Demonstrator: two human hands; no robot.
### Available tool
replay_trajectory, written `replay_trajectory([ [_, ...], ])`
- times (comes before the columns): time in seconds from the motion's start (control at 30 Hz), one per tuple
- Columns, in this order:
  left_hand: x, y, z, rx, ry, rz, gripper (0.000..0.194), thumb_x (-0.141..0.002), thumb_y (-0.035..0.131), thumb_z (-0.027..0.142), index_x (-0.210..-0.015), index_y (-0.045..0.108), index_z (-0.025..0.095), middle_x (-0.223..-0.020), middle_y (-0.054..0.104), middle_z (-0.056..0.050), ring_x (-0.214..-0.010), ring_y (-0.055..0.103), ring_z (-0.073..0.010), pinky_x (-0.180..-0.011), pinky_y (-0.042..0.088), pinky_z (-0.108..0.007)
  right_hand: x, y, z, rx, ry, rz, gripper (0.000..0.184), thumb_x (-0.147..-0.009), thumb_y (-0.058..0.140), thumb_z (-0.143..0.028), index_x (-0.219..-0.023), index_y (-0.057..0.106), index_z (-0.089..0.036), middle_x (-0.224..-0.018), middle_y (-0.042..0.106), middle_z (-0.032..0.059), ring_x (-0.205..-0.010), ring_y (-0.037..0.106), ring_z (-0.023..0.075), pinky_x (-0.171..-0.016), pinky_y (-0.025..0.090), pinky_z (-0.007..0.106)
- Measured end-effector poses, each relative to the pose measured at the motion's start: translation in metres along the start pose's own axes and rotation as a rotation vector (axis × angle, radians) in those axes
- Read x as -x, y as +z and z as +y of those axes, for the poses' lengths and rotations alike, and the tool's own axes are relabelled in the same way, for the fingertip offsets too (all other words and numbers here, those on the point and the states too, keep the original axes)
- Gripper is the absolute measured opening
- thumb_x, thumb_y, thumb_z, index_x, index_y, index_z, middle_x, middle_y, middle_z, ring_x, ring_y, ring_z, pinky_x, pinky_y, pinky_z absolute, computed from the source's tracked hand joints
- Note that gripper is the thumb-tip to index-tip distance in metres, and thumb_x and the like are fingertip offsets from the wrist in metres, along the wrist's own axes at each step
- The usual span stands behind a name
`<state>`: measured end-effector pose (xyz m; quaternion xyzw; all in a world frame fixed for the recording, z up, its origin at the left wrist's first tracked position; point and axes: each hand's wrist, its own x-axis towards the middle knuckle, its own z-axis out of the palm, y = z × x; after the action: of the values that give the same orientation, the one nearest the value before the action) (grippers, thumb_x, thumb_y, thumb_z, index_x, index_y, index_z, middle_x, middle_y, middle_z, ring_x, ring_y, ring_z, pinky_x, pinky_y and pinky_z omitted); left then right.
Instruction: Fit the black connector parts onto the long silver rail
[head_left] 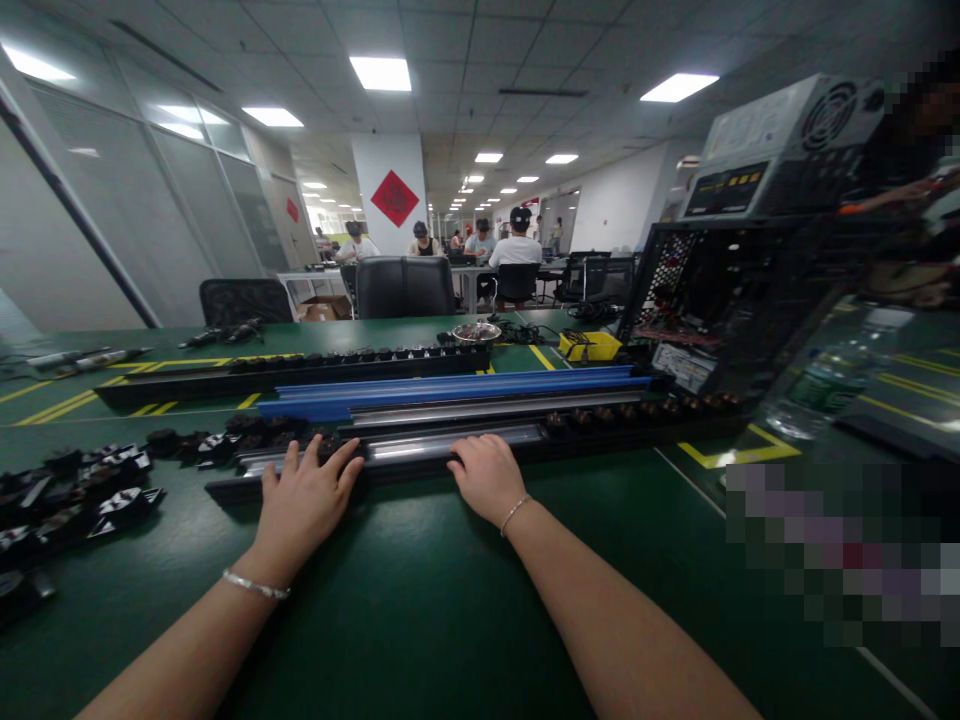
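A long black rail (442,447) with a shiny metal channel lies across the green table in front of me. My left hand (304,495) rests on its left part, fingers spread, beside a small black part partly hidden under the fingertips. Farther right, my right hand (487,478) has its fingers together and bent over the rail's near edge, thumb against it. Small dark parts with copper-coloured tops (600,414) sit in a row along the rail's right stretch. Behind it are a blue rail (450,390) and another black rail (300,372) carrying parts.
Loose black parts (82,490) are heaped at left. At right stand an opened computer case (720,290) with a power supply (787,145) on top, and a plastic bottle (832,375). A yellow tray (589,347) and a round dish (476,331) lie farther back.
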<state>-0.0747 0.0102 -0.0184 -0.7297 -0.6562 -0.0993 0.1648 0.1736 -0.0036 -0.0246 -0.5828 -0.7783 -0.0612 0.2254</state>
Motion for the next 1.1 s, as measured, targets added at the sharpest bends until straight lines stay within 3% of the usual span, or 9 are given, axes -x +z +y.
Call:
replay_trajectory([
  [0.37, -0.002, -0.005, -0.002, 0.05, -0.071, 0.022, 0.053, -0.091, 0.026, 0.052, -0.13, 0.055, 0.031, -0.134, 0.05, -0.02, -0.134, 0.027, -0.0463, -0.098, 0.027, -0.068, -0.001, 0.005, 0.002, 0.0, 0.012, 0.014, 0.01, -0.088, 0.055, -0.028, -0.091, 0.061, -0.021, -0.09, 0.066, 0.003, -0.088, 0.056, 0.0178, -0.085, 0.034, 0.031],
  [1.1, -0.005, -0.005, -0.019, 0.052, -0.101, 0.008, 0.055, -0.092, 0.021, 0.047, -0.127, 0.058, 0.026, -0.129, 0.056, -0.017, -0.131, 0.031, -0.0475, -0.096, 0.028, -0.069, -0.002, 0.008, 0.004, -0.003, 0.017, 0.027, 0.011, -0.088, 0.056, -0.031, -0.089, 0.062, -0.021, -0.09, 0.067, 0.0029, -0.086, 0.056, 0.0174, -0.082, 0.034, 0.031],
])
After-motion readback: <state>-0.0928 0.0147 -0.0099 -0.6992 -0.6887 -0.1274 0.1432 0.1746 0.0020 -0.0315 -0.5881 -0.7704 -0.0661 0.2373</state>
